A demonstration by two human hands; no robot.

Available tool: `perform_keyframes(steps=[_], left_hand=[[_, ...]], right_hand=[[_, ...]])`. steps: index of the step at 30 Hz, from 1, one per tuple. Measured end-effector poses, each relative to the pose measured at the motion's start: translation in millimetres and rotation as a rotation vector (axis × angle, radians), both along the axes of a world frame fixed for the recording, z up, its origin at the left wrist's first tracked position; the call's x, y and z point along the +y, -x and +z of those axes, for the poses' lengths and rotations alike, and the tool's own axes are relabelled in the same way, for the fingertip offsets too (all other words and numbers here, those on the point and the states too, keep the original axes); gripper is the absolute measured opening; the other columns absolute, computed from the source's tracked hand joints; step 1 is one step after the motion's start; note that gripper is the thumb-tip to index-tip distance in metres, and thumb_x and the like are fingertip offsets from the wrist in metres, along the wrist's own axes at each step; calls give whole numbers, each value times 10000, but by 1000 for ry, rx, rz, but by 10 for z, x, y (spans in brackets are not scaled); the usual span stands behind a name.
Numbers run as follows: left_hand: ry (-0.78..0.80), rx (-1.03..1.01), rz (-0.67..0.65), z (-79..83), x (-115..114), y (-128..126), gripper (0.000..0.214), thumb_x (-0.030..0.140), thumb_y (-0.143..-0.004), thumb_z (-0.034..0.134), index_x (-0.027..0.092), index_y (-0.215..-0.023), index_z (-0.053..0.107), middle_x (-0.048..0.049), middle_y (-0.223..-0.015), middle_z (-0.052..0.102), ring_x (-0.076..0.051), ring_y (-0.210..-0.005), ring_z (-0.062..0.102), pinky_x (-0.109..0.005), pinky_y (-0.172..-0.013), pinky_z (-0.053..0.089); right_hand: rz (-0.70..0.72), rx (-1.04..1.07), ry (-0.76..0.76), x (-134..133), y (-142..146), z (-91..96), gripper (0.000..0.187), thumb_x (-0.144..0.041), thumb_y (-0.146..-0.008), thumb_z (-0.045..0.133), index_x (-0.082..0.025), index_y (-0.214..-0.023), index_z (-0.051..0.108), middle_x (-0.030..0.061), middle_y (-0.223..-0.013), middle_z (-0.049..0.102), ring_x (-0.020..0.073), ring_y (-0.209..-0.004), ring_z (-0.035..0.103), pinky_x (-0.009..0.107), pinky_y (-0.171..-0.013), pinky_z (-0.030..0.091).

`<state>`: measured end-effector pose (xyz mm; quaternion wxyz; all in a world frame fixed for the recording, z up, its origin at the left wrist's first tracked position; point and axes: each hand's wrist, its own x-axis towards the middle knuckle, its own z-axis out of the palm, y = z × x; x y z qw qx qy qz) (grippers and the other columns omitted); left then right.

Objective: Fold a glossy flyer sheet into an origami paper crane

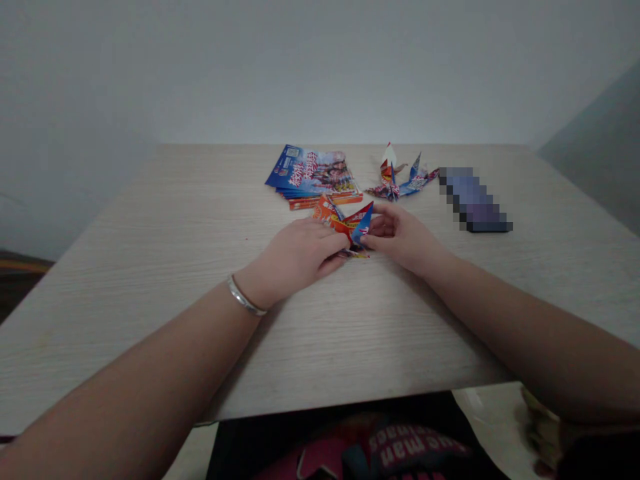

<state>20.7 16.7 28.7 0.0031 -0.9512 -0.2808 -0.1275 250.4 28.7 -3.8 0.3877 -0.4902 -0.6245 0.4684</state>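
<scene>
Between my hands, near the middle of the table, is a partly folded piece of orange, red and blue printed paper (363, 224) with pointed flaps standing up. My left hand (303, 252), with a silver bangle at the wrist, grips the paper's left and near side with bent fingers. On the other side, my right hand (401, 235) pinches the blue pointed flap between thumb and curled fingers. Some of the paper's lower part is hidden behind my left fingers.
Beyond my hands lies a fanned stack of blue and orange printed leaflets (313, 175). Folded paper cranes (400, 180) stand to its right. A dark phone (477, 200), its screen blurred, lies further right on the pale wood-grain table (165, 267). A wall (340, 73) rises behind.
</scene>
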Motion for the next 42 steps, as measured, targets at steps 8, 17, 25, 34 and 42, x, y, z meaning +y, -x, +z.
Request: perform_keyframes(steps=[8,17,25,34,42], left_hand=[[156,36,-22,37,-43,-9,220,301,-989,581,171,-1137,678,-91,-1151,727,-245,-1044,691,-389,-935,543],[-58,181,64,111,-118,-33,245,356,-1018,526,173,-977,683,-63,-942,754,-230,-833,721,-322,-683,523],[-153,-101,153,83,-91,-32,265,347,-1016,491,187,-942,688,-81,-955,706,-227,-878,651,-368,-765,520],[-62,-236,170,59,-45,26,118,272,-938,600,250,-919,714,-47,-1366,651,-270,-1280,567,-601,-1180,301],[24,-358,248,84,-37,2,132,300,-910,603,195,-959,666,-81,-1171,730,-256,-1077,664,-437,-946,504]], right_hand=[[-60,-372,-183,-52,18,142,275,-217,-714,785,-217,-964,671,31,-854,752,193,-693,667,338,-632,543],[-118,-476,-166,-77,28,160,135,-327,-764,769,-220,-790,691,9,-691,705,183,-611,617,311,-539,434],[-48,-209,-202,-78,40,92,109,-322,-796,731,-233,-790,668,18,-811,748,202,-726,685,357,-688,546],[59,48,-150,-113,50,94,226,-420,-762,752,-238,-837,641,4,-836,731,165,-732,671,336,-714,566],[144,57,-275,-169,58,154,287,-332,-767,766,-252,-1009,633,10,-953,698,162,-839,658,331,-822,569]])
